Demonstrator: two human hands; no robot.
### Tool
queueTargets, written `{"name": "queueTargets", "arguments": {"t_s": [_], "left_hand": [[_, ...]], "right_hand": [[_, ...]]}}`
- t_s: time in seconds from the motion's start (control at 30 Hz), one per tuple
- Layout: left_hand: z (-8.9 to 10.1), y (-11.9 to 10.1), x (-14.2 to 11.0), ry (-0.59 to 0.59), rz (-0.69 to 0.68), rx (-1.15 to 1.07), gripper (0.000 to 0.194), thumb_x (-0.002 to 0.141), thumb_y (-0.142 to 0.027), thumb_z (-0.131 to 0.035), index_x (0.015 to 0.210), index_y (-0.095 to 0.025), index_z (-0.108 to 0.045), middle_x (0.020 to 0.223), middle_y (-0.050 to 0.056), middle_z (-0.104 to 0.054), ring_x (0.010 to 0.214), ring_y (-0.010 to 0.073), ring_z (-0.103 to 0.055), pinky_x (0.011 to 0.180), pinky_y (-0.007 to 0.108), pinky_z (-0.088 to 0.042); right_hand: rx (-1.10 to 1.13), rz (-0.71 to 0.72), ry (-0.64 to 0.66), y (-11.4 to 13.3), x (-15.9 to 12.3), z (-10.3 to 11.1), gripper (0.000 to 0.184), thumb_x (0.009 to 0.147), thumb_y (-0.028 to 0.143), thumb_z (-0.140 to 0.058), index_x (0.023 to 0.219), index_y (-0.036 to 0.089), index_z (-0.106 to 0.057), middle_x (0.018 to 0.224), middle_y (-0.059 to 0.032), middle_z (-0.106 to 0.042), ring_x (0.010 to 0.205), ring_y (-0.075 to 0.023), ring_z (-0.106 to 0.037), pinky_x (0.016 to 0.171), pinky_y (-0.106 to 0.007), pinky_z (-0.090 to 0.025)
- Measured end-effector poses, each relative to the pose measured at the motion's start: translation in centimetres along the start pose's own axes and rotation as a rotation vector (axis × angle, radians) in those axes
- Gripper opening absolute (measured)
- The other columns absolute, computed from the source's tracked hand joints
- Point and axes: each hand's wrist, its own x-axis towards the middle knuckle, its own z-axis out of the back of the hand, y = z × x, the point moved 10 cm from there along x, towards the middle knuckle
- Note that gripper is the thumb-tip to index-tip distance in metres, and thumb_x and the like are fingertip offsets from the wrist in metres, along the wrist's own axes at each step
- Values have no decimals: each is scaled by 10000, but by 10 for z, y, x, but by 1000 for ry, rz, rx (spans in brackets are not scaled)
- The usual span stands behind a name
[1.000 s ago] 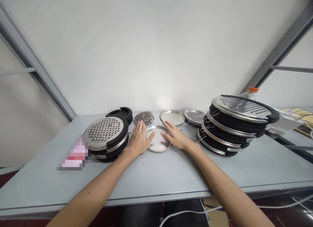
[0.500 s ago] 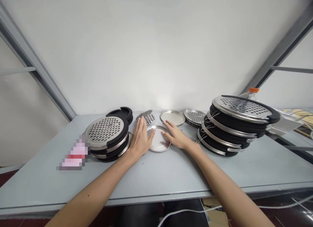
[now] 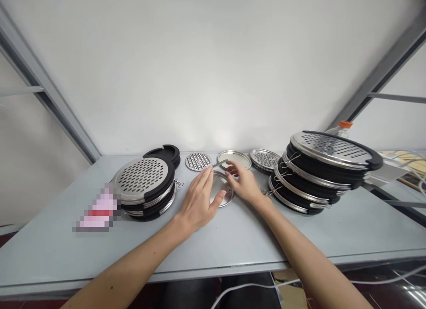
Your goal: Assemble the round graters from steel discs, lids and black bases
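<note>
A small metal grater disc [image 3: 220, 163], seen nearly edge-on, is between the fingertips of my two hands. My left hand [image 3: 199, 198] has its fingers straight and together against the disc's left side, which they partly hide; its thumb is apart. The curled fingers of my right hand [image 3: 244, 182] meet the disc's right edge. Below them lies a round, shallow silver lid [image 3: 221, 185], partly covered by both hands. Another grater disc [image 3: 198, 162] rests flat behind my left hand. A second silver lid [image 3: 238, 157] sits behind my right hand.
Two stacks of black-rimmed grater containers with wire clasps flank my hands, a left stack [image 3: 143, 180] and a taller right stack [image 3: 326, 167]. Black rings [image 3: 166, 154] and stacked grater discs [image 3: 265, 159] lie at the back. An orange-capped bottle [image 3: 344, 127] stands behind the right stack.
The tilted grater disc has moved right and off the flat one, carried with my left hand. My left hand has shifted right; my right fingers have curled in towards the disc.
</note>
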Motion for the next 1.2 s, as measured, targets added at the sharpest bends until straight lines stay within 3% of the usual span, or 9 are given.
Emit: {"name": "queueTargets", "arguments": {"t_s": [0.2, 0.4, 0.67, 0.9, 1.2], "left_hand": [[3, -6, -1, -47, -74, -43, 543, 962, -426, -331, 1368, -71, -395, 1416, 184, -433, 1328, 273, -390, 1091, 462, -355], [7, -12, -1, -71, -105, -68, 458, 958, -355, -364, 1328, -101, -459, 1370, 159, -495, 1294, 259, -434, 1068, 474, -388], [8, -12, -1, -109, -133, -14, 448, 939, -299, -415, 1328, -80, -458, 1399, 151, -467, 1328, 256, -388, 1098, 461, -358], [18, -6, 1, -221, -137, 43, 342, 899, -219, -461, 1226, -192, -558, 1329, 101, -533, 1271, 260, -451, 1068, 488, -379], [15, 17, 4, -217, -14, 48, 242, 867, -174, -542, 1106, -202, -566, 1265, 85, -546, 1200, 240, -490, 1016, 405, -427]], "right_hand": [[33, 2, -143, 0, 2, 18, 448, 851, 301, -520, 1288, 221, -466, 992, -85, -689, 789, -220, -679, 714, -383, -565], [-6, -14, -206, -4, 0, 22, 287, 859, 306, -523, 1111, 219, -630, 928, -77, -721, 807, -238, -691, 760, -413, -571], [47, -16, -308, -3, -2, 34, 265, 843, 324, -563, 1040, 212, -700, 889, -65, -748, 750, -240, -712, 739, -404, -584], [-35, 47, -296, 5, -4, 32, 249, 851, 319, -558, 1012, 231, -727, 990, -60, -738, 882, -263, -703, 815, -411, -557], [-34, 118, -299, 13, -5, 33, 248, 870, 321, -554, 1037, 235, -715, 1010, -48, -734, 904, -236, -697, 824, -381, -556]]}}
